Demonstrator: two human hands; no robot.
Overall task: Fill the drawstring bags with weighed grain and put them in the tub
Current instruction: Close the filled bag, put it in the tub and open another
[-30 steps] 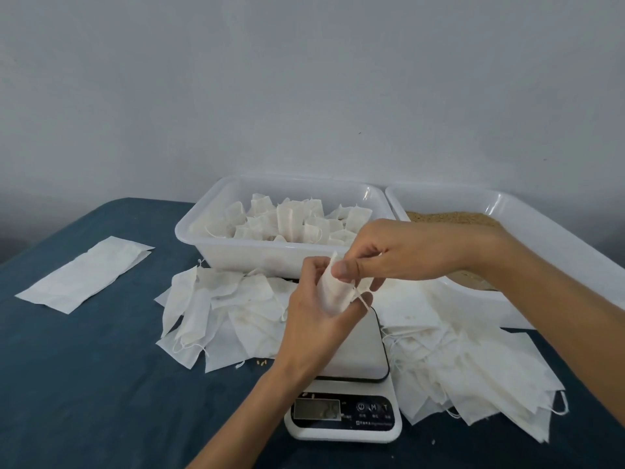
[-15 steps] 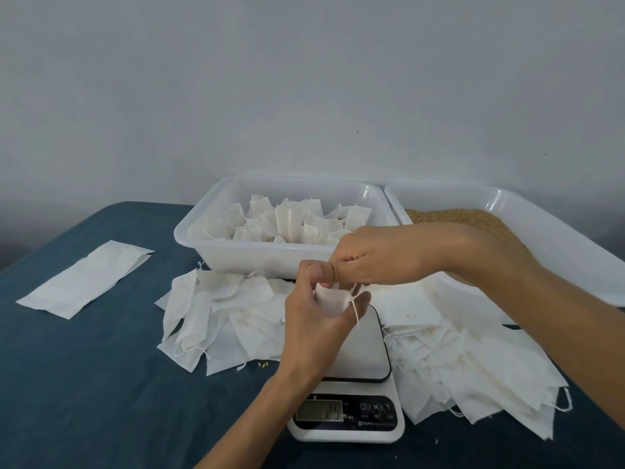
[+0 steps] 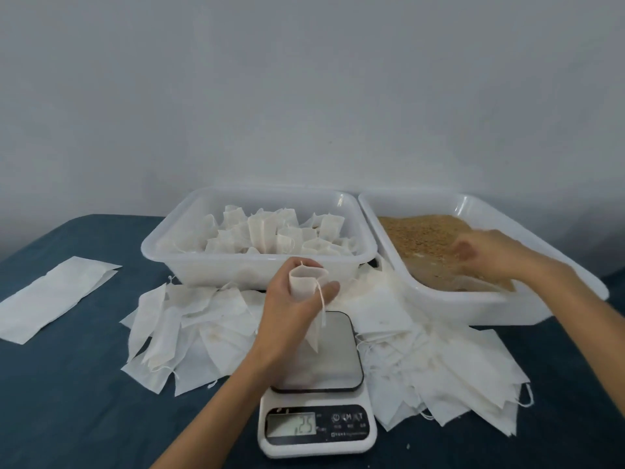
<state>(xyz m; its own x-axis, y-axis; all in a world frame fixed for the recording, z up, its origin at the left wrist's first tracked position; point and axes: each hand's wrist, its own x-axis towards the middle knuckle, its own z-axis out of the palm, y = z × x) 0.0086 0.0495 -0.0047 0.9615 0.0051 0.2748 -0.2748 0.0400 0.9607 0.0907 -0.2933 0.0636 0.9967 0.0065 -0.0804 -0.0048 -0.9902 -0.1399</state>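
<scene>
Tablecloth (image 3: 67,401) dark blue; wall (image 3: 304,96) grey

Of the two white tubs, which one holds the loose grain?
The right tub, where the right hand reaches into brown grain; the left tub holds bags.

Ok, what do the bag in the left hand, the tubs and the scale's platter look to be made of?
Bag: thin white non-woven fabric or filter paper, matte, holding creases; can't tell which. Tubs: translucent white plastic, glossy, with highlights on the rims. Scale platter: likely brushed metal, a dull grey sheen, on a white plastic body.
</scene>
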